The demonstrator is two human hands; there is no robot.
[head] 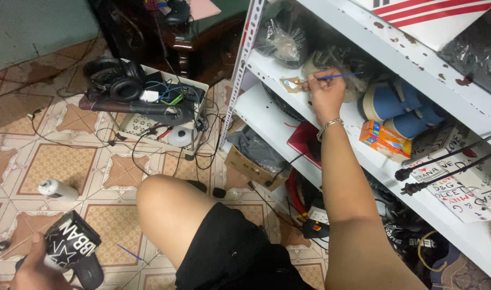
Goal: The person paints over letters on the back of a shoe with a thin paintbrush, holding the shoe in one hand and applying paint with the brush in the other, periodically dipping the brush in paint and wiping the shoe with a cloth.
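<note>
My right hand (325, 91) reaches up to a white metal shelf (267, 67) and pinches a thin blue paintbrush (339, 76), its tip at a small scrap with paint (291, 84) lying on the shelf. A bracelet circles that wrist. My left hand (34, 267) is low at the bottom left, gripping a black shoe with white lettering and a star (72, 246) just above the tiled floor. My bent knee in black shorts sits between the two hands.
A white tray (197, 86) on the floor holds headphones (116, 80), cables and tape. A white bottle (57, 189) lies on the tiles. An orange box (384, 138), blue rolled items (401, 110) and painted shoes (460, 188) crowd the shelf. A cardboard box (251, 166) stands below.
</note>
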